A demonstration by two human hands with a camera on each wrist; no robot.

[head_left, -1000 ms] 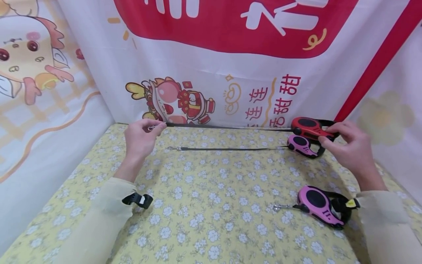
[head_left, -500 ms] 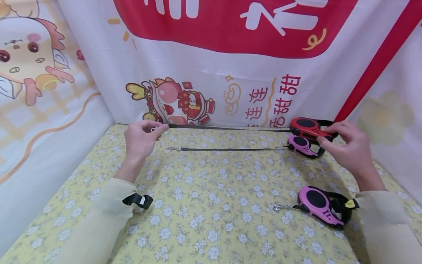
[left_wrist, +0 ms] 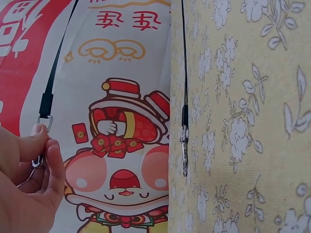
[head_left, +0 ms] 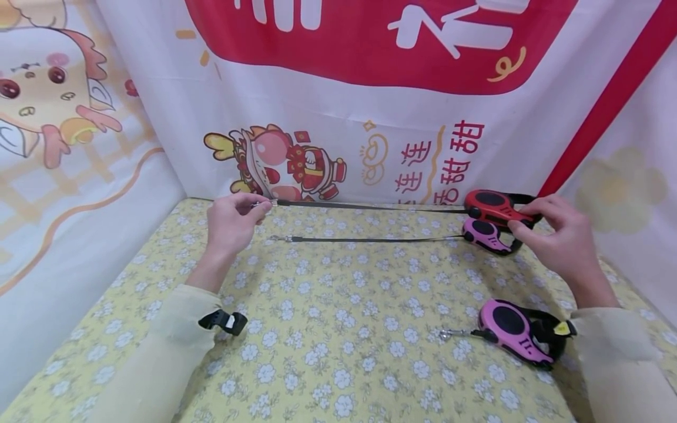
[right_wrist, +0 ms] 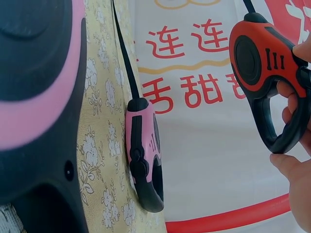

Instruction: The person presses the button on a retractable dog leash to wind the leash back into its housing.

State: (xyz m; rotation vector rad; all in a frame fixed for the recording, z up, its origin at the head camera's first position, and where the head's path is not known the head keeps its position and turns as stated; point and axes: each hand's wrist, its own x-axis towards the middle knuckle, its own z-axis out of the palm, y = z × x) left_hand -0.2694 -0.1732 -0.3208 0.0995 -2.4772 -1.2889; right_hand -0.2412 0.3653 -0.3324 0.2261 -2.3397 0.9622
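red leash reel (head_left: 494, 205) by banner (head_left: 370, 88) foot, right hand (head_left: 560, 238) curled round handle. left hand (head_left: 230, 223) pinches metal clip (left_wrist: 41, 128), strap taut. likely light rigid plastic, strap limp; grip handle loop.

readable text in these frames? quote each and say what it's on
"连连": red characters on the backdrop banner, head view.
"甜甜": red characters on the same banner, further right.
Large white strokes on the banner's red patch: cropped, unreadable.
Red leash housing, both pink leash housings: raised bars only, no words.
Yellow tag: too small to read.
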